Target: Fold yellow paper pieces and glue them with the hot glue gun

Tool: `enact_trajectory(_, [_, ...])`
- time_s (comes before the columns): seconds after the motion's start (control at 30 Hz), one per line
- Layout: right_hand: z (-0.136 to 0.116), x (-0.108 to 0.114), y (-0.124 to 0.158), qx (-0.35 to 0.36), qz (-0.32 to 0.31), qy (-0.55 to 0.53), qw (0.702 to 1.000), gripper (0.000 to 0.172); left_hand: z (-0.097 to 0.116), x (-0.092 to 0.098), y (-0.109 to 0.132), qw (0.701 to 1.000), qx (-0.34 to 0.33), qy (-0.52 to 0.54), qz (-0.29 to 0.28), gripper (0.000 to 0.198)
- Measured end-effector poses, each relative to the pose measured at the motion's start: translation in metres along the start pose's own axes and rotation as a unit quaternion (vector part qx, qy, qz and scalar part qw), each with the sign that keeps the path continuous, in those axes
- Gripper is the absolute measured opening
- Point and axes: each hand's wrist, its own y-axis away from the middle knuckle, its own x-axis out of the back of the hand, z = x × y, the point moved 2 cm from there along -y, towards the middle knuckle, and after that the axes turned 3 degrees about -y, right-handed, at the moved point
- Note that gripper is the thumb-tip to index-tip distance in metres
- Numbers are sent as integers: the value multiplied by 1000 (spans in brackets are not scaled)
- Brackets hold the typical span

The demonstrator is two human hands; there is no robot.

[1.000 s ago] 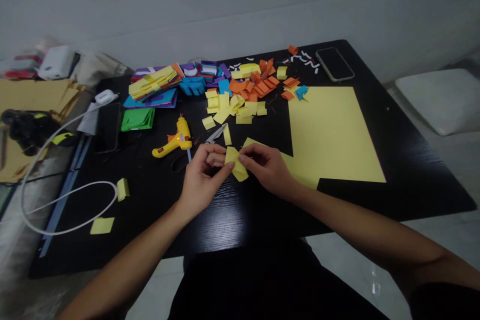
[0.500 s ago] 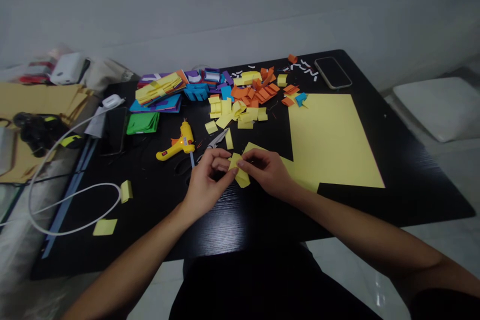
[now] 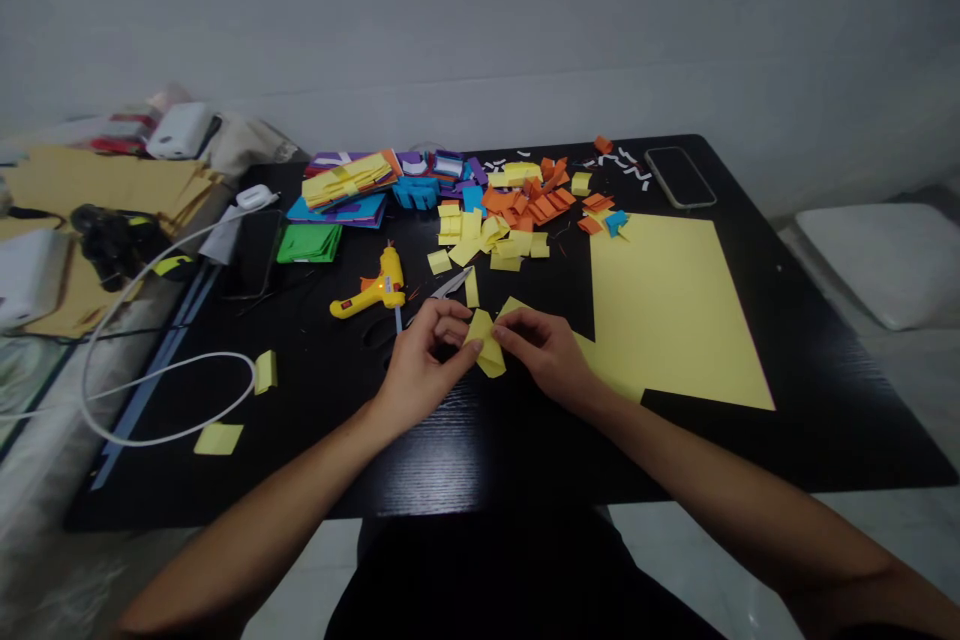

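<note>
A small folded piece of yellow paper point(image 3: 486, 344) is held between both hands above the black table point(image 3: 435, 480). My left hand point(image 3: 431, 355) pinches its left side with thumb and fingers. On its right edge the fingertips of my right hand point(image 3: 544, 350) are closed. Scissors point(image 3: 452, 284) lie just beyond my left hand, their handles partly hidden. Behind them sits a pile of small yellow pieces point(image 3: 480, 235). A large yellow sheet point(image 3: 675, 305) spreads out to the right of my right hand.
A yellow glue gun point(image 3: 375, 286) lies left of the scissors. Further back are orange pieces point(image 3: 529, 203), folded green paper point(image 3: 309, 243) and stacked coloured paper point(image 3: 349, 182). A phone point(image 3: 679, 177) rests at the back right. A white cable point(image 3: 169, 435) loops at the left.
The camera view has shifted, so the table's contents appear slightly to the right and its back edge lower. The yellow piece is still between both hands, turned slightly.
</note>
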Motion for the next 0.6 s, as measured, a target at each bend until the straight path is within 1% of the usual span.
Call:
enact_trajectory(0.13, [2, 1, 0, -12, -17, -15, 1000, 18, 1, 0, -1, 1000, 5, 5, -1, 29])
enact_trajectory(0.23, [2, 1, 0, -27, -25, -55, 998, 14, 2, 2, -4, 1000, 13, 10, -20, 32])
enact_trajectory(0.27, [3, 1, 0, -29, -24, -70, 997, 15, 2, 2, -4, 999, 17, 10, -31, 32])
enact_trajectory(0.33, [4, 0, -1, -34, -26, -100, 994, 24, 2, 4, -5, 999, 22, 0, -49, 30])
enact_trajectory(0.43, [5, -1, -2, -42, -46, -130, 989, 33, 3, 7, -5, 998, 15, -40, -55, 24])
enact_trajectory(0.5, [6, -2, -3, -39, -61, -136, 988, 34, 3, 8, -5, 996, 3, -67, -53, 23])
enact_trajectory(0.6, [6, -3, -2, -29, -76, -126, 989, 29, 3, 9, -6, 995, -3, -82, -56, 21])
